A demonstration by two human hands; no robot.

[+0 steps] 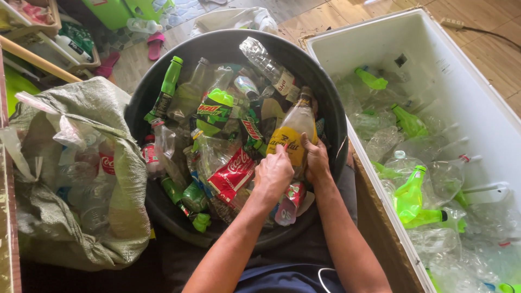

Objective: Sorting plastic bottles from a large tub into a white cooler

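the black tub (142, 103) is crammed with plastic bottles nearly to its rim, so no bare gap shows between them; the way in is from above. both hands, the left (273, 173) and the right (316, 160), meet around a clear bottle with a yellow label (294, 127) at the near side. a bulging woven sack (108, 163) presses on the tub's left, and a white chest (488, 108) (also heaped with bottles) walls the right.

My two bare forearms reach forward and converge. My left hand (273, 172) is curled with fingers pinched, and my right hand (316, 159) is clasped beside it, touching.
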